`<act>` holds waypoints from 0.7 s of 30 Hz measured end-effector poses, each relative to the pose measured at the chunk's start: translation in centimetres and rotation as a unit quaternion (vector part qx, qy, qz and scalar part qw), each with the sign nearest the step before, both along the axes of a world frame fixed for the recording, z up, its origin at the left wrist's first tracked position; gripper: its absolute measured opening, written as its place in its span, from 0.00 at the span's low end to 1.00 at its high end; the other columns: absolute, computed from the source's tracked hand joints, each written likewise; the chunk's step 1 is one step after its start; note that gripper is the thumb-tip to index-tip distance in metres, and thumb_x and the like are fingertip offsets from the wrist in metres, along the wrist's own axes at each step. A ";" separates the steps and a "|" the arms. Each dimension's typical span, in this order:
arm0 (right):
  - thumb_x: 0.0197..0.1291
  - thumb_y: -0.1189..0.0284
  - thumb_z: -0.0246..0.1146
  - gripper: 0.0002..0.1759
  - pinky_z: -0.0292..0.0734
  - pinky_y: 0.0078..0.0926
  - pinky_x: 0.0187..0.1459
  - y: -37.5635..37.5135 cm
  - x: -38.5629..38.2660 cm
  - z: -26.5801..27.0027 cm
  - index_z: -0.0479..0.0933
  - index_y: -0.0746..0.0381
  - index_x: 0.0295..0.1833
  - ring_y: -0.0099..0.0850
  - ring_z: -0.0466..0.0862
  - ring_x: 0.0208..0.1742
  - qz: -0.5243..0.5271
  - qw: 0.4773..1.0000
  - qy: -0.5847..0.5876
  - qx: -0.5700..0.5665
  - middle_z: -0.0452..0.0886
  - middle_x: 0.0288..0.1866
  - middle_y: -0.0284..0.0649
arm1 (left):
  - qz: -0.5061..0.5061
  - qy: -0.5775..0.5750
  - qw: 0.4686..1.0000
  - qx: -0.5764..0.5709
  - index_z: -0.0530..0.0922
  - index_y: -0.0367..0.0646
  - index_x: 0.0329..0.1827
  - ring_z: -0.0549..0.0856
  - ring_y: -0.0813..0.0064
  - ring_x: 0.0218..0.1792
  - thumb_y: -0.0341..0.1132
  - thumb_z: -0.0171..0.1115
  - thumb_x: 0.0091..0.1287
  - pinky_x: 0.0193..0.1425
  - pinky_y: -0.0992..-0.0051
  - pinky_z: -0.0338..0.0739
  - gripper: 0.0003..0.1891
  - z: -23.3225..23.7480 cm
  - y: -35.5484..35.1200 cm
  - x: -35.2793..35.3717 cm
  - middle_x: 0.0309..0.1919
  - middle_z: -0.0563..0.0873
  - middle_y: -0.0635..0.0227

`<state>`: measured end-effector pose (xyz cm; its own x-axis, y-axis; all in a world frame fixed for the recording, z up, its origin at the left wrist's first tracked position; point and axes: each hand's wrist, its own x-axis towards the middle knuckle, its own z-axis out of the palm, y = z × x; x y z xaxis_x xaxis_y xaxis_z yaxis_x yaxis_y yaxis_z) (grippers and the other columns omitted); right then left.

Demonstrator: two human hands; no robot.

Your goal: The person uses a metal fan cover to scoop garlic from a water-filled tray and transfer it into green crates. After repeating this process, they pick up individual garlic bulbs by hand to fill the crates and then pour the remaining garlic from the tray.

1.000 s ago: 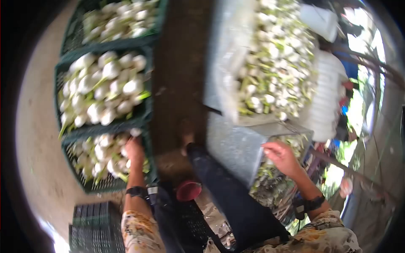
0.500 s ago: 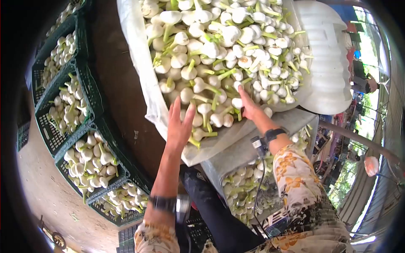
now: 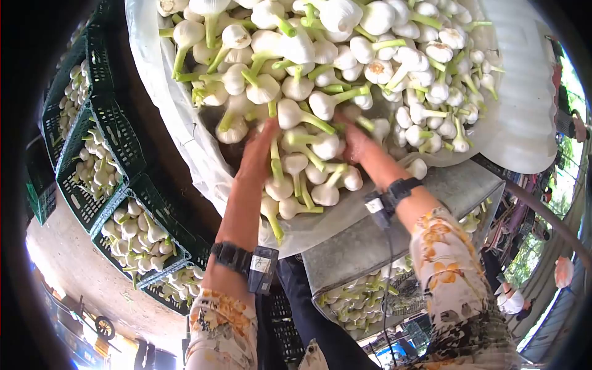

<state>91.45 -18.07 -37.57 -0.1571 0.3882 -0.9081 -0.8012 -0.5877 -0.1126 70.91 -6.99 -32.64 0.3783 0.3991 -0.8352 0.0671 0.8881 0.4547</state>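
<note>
A heap of white garlic bulbs (image 3: pixel 325 146) with trimmed green stems lies on a clear plastic sheet (image 3: pixel 176 120). My left hand (image 3: pixel 259 146) is pushed into the near left of the heap, its fingertips covered by bulbs. On the other side of a cluster of bulbs, my right hand (image 3: pixel 357 143) reaches in too, and its fingers are mostly hidden and slightly blurred. Both hands touch the garlic from either side of that cluster. Whether the fingers are closed around any bulb does not show.
Green plastic crates (image 3: pixel 114 200) of garlic stand in a row at the left. A grey metal surface (image 3: pixel 345 237) is below the sheet, with more garlic under it. A white ribbed plastic piece (image 3: pixel 518 92) is at the right. A person (image 3: pixel 512 301) is in the right background.
Both hands have moved from the heap's near edge down in among the bulbs, and their fingers are now covered. The view has come closer to the heap.
</note>
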 end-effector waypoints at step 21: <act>0.60 0.62 0.60 0.23 0.78 0.31 0.46 -0.1 -2.1 15.8 0.71 0.64 0.57 0.31 0.78 0.49 -0.078 0.961 -0.220 0.150 0.76 0.50 0.40 | 0.044 0.105 0.984 0.136 0.79 0.40 0.54 0.79 0.65 0.48 0.49 0.66 0.57 0.55 0.67 0.74 0.26 9.6 -3.3 3.4 0.49 0.75 0.52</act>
<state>89.33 -18.19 -21.80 0.2976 0.6307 -0.7167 -0.7126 -0.3528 -0.6064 74.30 -10.30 -23.07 0.1632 0.6415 -0.7496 0.1133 0.7426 0.6601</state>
